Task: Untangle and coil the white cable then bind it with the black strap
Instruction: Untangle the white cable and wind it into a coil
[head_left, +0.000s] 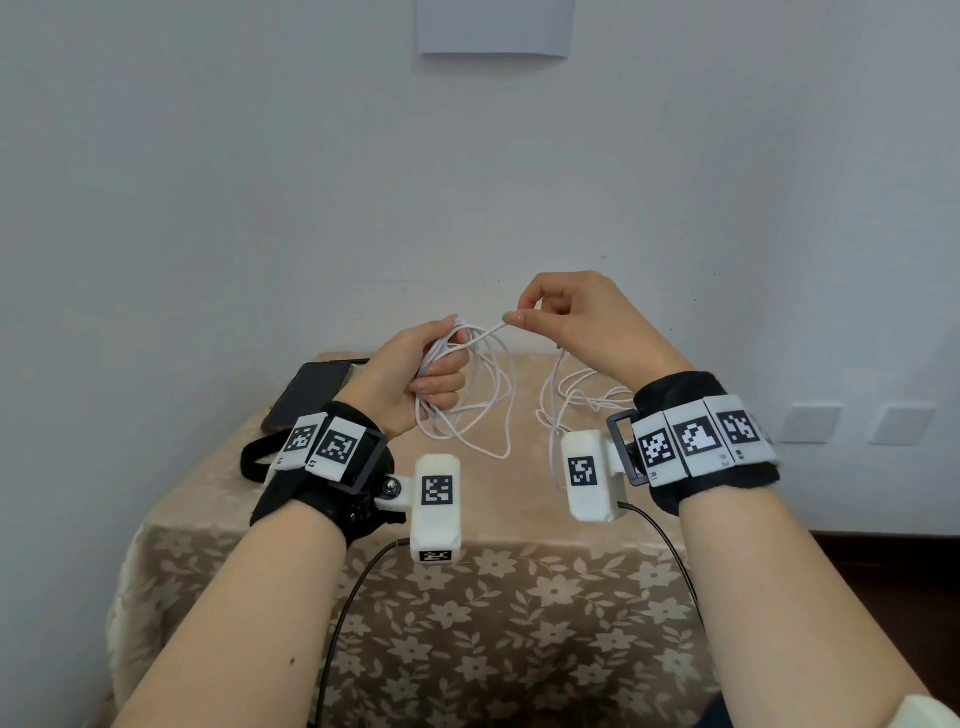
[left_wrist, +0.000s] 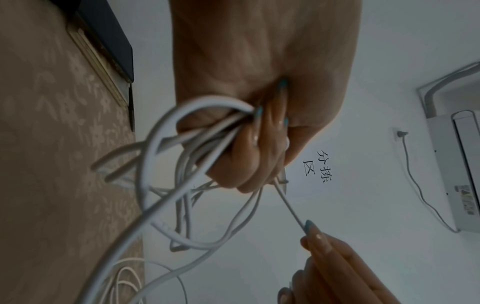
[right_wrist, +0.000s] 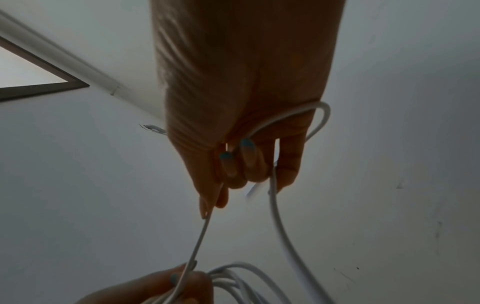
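Observation:
A thin white cable (head_left: 496, 400) hangs in several loops above the table. My left hand (head_left: 415, 376) holds a bunch of those loops in its curled fingers; the left wrist view shows the bundled cable (left_wrist: 197, 148) in that left hand (left_wrist: 249, 148). My right hand (head_left: 566, 317) is raised to the right and pinches a single strand that runs taut from the bunch. The right wrist view shows this right hand (right_wrist: 233, 168) with the cable (right_wrist: 275, 216) passing under the palm and hanging down. A black strap (head_left: 254, 457) lies on the table's left side, partly behind my left wrist.
The small table (head_left: 493, 597) carries a beige flowered cloth and stands against a pale wall. A dark phone (head_left: 306, 395) lies at its back left corner. More loose cable (head_left: 582, 400) rests on the cloth under my right hand. Black camera leads (head_left: 353, 597) hang from both wrists.

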